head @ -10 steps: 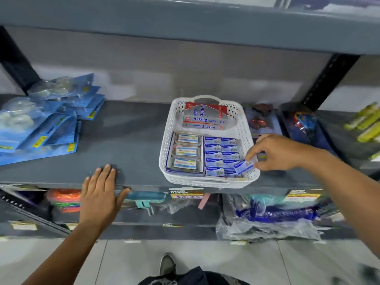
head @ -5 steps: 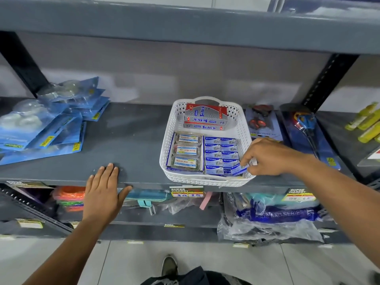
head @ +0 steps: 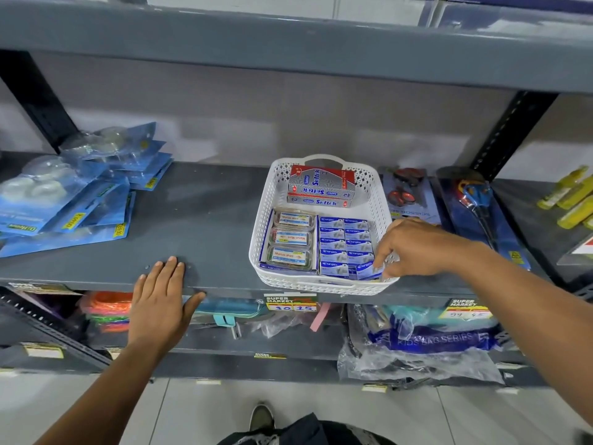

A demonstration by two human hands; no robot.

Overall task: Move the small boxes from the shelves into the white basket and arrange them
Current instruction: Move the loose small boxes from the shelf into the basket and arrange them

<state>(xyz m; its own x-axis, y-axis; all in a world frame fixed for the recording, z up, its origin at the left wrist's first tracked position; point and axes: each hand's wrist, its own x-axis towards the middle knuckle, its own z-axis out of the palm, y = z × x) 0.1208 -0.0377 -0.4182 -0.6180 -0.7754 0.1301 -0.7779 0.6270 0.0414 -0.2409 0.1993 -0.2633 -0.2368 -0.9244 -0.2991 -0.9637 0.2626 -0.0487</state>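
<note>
Grey metal shop shelving [head: 205, 220] fills the view, and the white basket [head: 266, 220] stands on the middle shelf near its front edge. At the basket's near right corner the right hand [head: 417, 248] pinches a small blue box [head: 369, 270], which sits tilted against the last spot in the grid of blue Kangaro boxes [head: 345, 242]. The left hand [head: 160, 303] lies flat and spread on the shelf lip, well apart from the basket, holding nothing.

The step in hand looks like seating this last box. To do it well, I would level the box so its label faces up like its neighbours, line its long edge with the row beside it, and press it down with the fingertips [head: 378, 261] rather than push sideways, since a sideways shove could buckle the packed rows or slide the basket. The free hand could steady the basket rim if it shifts.

Readable writing: "Kangaro" on the blue boxes; "Maruti Mart" on the three clear tubs [head: 290, 240] at the left of the basket; "Softek" on the red and silver cartons [head: 322, 187] at the back. Shelf tags [head: 290, 302] read "SUPER MARKET" with handwritten prices, seemingly 30 and 25. A bag below [head: 430, 340] shows "KIDS BAG SERIES", and the pack to the right [head: 407, 200] reads "SCISSORS" upside down.
</note>
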